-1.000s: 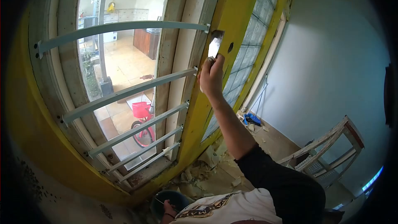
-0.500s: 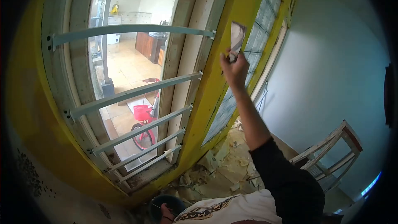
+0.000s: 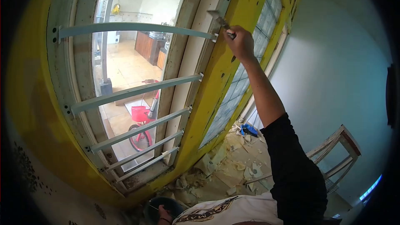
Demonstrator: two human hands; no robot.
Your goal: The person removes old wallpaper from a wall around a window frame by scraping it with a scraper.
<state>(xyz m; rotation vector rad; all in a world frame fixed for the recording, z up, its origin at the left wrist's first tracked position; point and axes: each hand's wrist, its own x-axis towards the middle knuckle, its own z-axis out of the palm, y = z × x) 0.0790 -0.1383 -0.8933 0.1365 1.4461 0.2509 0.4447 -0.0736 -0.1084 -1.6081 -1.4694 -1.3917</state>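
My right hand point(image 3: 240, 43) is raised beside the yellow window frame and closed around a putty knife point(image 3: 222, 21). The knife's blade points up and left, over the pale inner jamb point(image 3: 204, 21) above a window bar; whether it touches is hard to tell. Low at the bottom edge, my left hand point(image 3: 164, 214) is closed at a dark bucket point(image 3: 149, 213). A thin light line, apparently the bucket's wire handle, runs from its fingers towards the left rim. The bucket's contents are too dark to make out.
Pale metal bars point(image 3: 137, 94) cross the window. Beyond them stands a red bicycle point(image 3: 141, 114). Torn scraps point(image 3: 208, 164) litter the floor, with a blue object point(image 3: 249, 130) among them. An old wooden frame point(image 3: 339, 150) leans at the right, near the light-blue wall point(image 3: 333, 71).
My right hand has moved up slightly, and the putty knife has turned from upright on the yellow frame to tilted left over the jamb. The left hand stays at the bucket.
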